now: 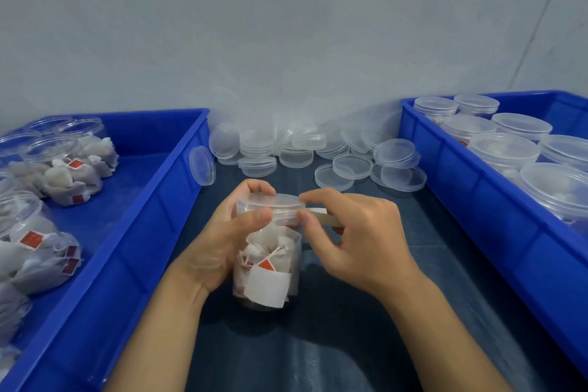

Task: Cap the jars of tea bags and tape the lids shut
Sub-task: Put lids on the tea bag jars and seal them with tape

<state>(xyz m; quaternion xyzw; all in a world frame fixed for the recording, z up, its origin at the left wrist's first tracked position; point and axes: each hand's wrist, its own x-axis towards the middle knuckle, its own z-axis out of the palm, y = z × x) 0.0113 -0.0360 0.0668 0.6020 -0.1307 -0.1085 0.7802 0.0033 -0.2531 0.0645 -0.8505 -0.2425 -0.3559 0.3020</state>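
A clear plastic jar (270, 267) full of white tea bags with red tags stands on the dark table in the middle. A clear lid (273, 202) sits on its mouth. My left hand (222, 239) grips the jar from the left, thumb across the lid's rim. My right hand (353, 239) is at the lid's right edge, thumb and forefinger pinching a pale strip of tape (324, 216) that reaches the rim. The rest of the tape is hidden behind my right hand.
A blue bin (152, 200) on the left holds several uncapped jars of tea bags (63, 175). A blue bin (477, 200) on the right holds several capped jars (506, 149). Loose clear lids (353, 165) lie piled at the back by the grey wall.
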